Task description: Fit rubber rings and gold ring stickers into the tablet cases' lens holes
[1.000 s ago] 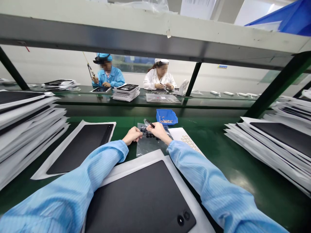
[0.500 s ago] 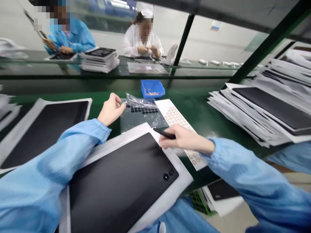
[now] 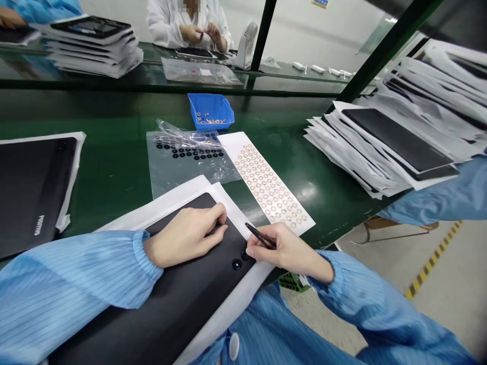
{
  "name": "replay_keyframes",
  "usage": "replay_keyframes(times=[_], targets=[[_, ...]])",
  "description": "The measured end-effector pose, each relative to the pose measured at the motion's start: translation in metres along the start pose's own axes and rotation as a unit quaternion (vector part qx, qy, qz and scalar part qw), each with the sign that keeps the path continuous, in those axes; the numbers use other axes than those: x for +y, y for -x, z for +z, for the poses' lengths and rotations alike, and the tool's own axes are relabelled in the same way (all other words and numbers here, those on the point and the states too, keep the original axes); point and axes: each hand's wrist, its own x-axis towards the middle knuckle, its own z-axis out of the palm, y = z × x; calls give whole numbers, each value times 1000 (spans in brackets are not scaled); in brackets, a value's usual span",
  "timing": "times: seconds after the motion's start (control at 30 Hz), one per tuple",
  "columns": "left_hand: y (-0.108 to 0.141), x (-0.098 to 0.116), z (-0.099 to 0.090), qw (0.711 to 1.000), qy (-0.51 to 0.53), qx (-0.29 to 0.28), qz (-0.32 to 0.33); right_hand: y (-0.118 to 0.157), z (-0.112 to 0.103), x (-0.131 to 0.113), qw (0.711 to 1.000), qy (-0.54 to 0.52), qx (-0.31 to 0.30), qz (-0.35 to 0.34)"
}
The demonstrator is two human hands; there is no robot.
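A black tablet-like panel [image 3: 182,299] lies slanted in front of me on white wrapping sheet [image 3: 236,299], with two round black lens circles [image 3: 236,264] near its right corner. My left hand [image 3: 190,233] rests on the panel's upper part, fingers curled, thumb and forefinger apart with nothing visible between them. Black tweezers [image 3: 262,237] are in my right hand [image 3: 283,248], just beside the lens circles, their tips pointing up and left. Beyond the panel lie a clear film [image 3: 171,170] with rows of black rings and a white sheet [image 3: 274,187] of gold-coloured rings.
A blue bin [image 3: 211,109] holding small gold-coloured pieces stands behind the film. Another black panel [image 3: 30,192] lies at left. Wrapped panels are stacked at right [image 3: 380,152] and on the far bench [image 3: 95,48]. A green post [image 3: 264,35] rises behind. Two co-workers sit opposite.
My left hand has moved from beside the clear film down onto the panel. My right hand with the tweezers has come closer to the lens circles. The view has tilted down.
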Motion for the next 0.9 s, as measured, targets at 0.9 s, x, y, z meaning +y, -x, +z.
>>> replay_keyframes(times=[0.9], targets=[[37, 37, 18, 967, -192, -37, 163, 25, 45, 17, 903, -133, 370, -173]])
